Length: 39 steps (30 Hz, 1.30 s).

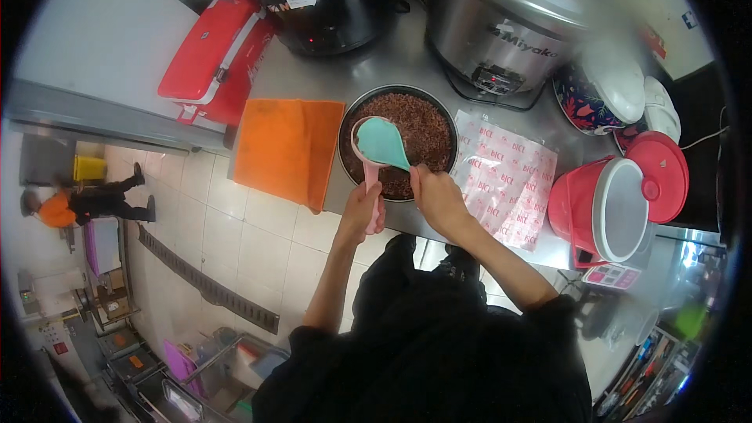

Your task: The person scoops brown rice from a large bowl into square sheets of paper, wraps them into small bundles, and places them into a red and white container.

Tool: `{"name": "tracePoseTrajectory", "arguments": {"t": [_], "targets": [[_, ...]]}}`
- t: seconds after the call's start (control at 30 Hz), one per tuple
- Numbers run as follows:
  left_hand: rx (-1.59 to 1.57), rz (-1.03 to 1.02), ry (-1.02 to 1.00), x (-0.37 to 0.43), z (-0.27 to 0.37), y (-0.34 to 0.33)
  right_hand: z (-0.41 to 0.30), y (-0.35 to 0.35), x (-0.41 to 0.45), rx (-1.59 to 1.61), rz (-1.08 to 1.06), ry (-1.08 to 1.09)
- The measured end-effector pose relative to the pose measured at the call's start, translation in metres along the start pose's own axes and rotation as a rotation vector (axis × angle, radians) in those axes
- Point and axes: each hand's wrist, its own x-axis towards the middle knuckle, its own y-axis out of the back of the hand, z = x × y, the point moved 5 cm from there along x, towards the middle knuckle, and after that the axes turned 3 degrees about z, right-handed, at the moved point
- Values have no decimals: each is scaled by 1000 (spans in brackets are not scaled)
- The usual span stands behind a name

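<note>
A round dark-rimmed pan on the steel counter holds a reddish-brown, grainy cooked food, perhaps brown or red rice. Over its left part, my left hand grips the handle of a pink scoop. A teal rice paddle is in my right hand, its broad blade lying over the scoop's bowl. What the scoop holds is mostly hidden under the blade. Left of the pan lies a folded orange cloth. Printed paper or plastic wrappers lie to the right.
Behind the pan stand a black cooker and a steel Miyako rice cooker. A red cooler box is at the left; a red bucket with a pale rim and a red lid are at the right. Another person stands far left.
</note>
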Motion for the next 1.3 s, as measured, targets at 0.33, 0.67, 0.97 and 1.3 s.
{"name": "tracePoseTrajectory", "arguments": {"t": [0.33, 0.67, 0.97, 1.3], "targets": [[-82, 3, -23, 7, -10, 6, 37, -9, 43, 227, 34, 24], [-117, -15, -174, -11, 12, -29, 28, -21, 11, 436, 136, 69], [656, -479, 228, -5, -59, -118, 117, 3, -46, 1240, 169, -466], [1608, -807, -1098, 37, -187, -208, 237, 21, -109, 227, 621, -393]]}}
